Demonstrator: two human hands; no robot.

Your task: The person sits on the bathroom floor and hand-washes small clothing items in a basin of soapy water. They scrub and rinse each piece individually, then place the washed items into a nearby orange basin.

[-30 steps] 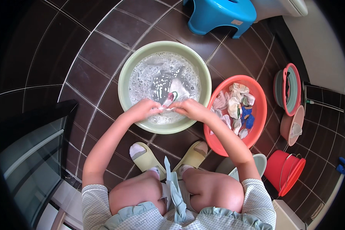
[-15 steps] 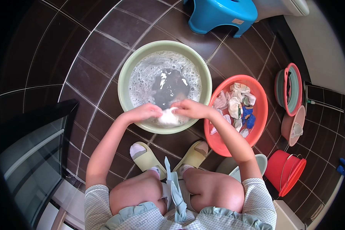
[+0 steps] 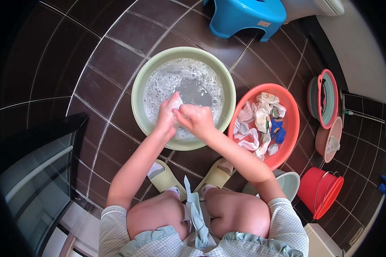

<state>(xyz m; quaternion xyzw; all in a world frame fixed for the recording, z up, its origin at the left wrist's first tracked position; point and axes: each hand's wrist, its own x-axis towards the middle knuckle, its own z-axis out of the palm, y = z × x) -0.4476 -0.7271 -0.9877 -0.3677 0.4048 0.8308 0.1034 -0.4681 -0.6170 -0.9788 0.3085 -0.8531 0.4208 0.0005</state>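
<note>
My left hand point(image 3: 166, 113) and my right hand point(image 3: 197, 118) are pressed together over the near part of a pale green basin point(image 3: 138, 122). Between them is a small wet white cloth point(image 3: 178, 104), mostly hidden; only bits of it show beside the fingers. The right fingers are curled in against the left palm, while the left fingers point away from me along the cloth. Grey, soapy water point(image 3: 193, 91) with many bubbles fills the basin below. Whether the cloth is a sock cannot be made out.
Right of the basin, an orange-red tub point(image 3: 292, 124) holds several small clothes, white, pink and blue. A blue stool point(image 3: 246, 19) stands beyond. Farther right are a folding basin point(image 3: 329, 100), a pink basin point(image 3: 321, 139) and a red bucket point(image 3: 315, 190). A grey-green basin point(image 3: 291, 183) sits by my right knee.
Both hands have moved up and left, away from the near rim. They held the white cloth stretched side by side; now they are pressed together around it.
</note>
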